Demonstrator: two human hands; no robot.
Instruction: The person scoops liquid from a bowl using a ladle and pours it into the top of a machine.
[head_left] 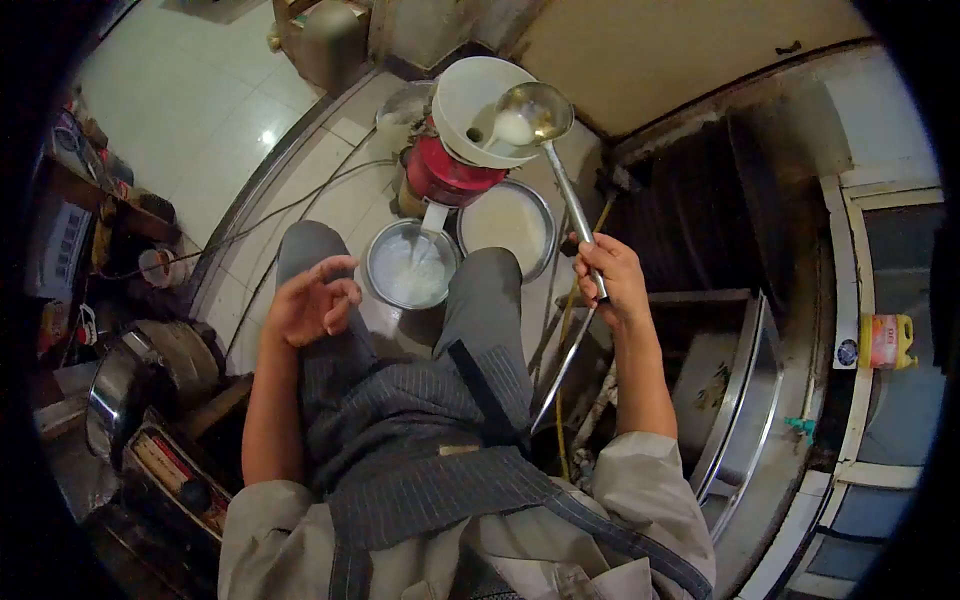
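Observation:
My right hand [610, 275] is wrapped round the handle of a long metal ladle [568, 188]. The ladle's bowl tips over the rim of a white funnel-shaped hopper [470, 78], and whitish liquid shows at its lip. Under the hopper is a red grinding machine [440, 178] with a pale spout [434, 218]. White liquid runs from the spout into a metal bowl [370, 272] holding frothy white liquid. Beside it, a wider metal basin [551, 232] contains cream-coloured contents. Above my left thigh, my left hand [318, 300] is empty, its fingers loosely bent and apart.
A dark cord [290, 205] crosses the tiled floor on the left. Cluttered shelves and a shiny metal pot [120, 390] stand at left. On the right are a metal-edged cabinet [740, 380], a hose [562, 400] and a yellow jug [888, 342].

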